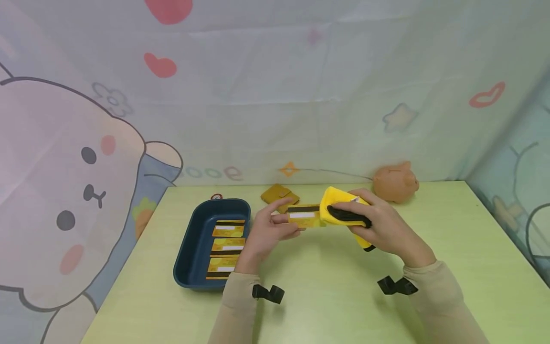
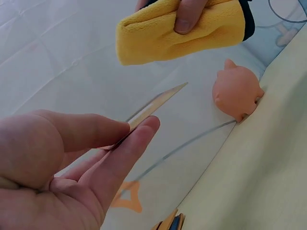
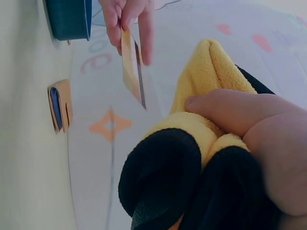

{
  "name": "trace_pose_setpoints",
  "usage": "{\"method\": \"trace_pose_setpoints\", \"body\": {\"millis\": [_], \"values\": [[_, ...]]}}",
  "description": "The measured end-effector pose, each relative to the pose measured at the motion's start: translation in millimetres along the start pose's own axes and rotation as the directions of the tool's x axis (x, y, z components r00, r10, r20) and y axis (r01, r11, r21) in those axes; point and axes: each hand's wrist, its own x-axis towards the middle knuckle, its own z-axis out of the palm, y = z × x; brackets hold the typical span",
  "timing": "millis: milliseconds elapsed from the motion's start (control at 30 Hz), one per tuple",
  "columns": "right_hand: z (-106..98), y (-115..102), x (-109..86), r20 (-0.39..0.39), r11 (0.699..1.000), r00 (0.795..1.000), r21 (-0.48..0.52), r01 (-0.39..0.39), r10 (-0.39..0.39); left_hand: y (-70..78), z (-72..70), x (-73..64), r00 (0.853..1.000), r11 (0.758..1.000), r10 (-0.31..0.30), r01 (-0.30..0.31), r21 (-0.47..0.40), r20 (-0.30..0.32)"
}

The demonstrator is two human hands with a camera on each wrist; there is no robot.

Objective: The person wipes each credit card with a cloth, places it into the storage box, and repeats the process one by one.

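A yellow bank card (image 1: 304, 217) with a dark stripe is pinched between the thumb and fingers of my left hand (image 1: 267, 230), raised above the table. My right hand (image 1: 381, 222) grips a folded yellow cloth (image 1: 333, 200) with black edging. In the head view the cloth overlaps the card's right end, while both wrist views show a gap between them. Left of my left hand stands a dark blue tray (image 1: 185, 267), and three similar cards lie inside it in a column, the lowest partly hidden by my left wrist.
Behind my left hand a tan wallet (image 1: 275, 193) lies near the table's back edge. An orange piggy bank (image 1: 394, 183) stands at the back right. A small red and white round object (image 1: 216, 196) sits behind the tray. A printed curtain (image 1: 275, 105) hangs behind the table (image 1: 326, 306).
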Motion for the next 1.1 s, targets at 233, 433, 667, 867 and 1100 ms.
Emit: {"method": "trace_pose_setpoints", "body": {"millis": [233,433,667,867,1100], "values": [[9,-7,6.1,-0.022,0.999,0.999,0.008,0.046,-0.046,-1.7,5.9,1.4,0.999,0.997,-0.032,0.03,0.066,0.028],[18,-14,11.8,-0.015,0.998,0.998,0.015,0.065,-0.065,-1.0,13.2,1.8,0.995,0.996,-0.036,0.028,0.086,0.096],[27,-20,14.3,0.004,0.998,0.998,-0.007,0.057,-0.057,-1.7,16.8,2.0,0.986,0.999,-0.022,0.017,0.034,0.163],[32,-24,14.7,0.035,0.999,0.999,-0.013,0.041,-0.04,-0.3,15.9,1.8,0.976,1.0,0.013,-0.008,-0.021,0.219],[33,-25,16.5,0.08,0.999,0.997,-0.041,0.014,-0.011,3.2,17.7,0.6,0.98,0.998,0.032,-0.022,-0.056,0.196]]}}
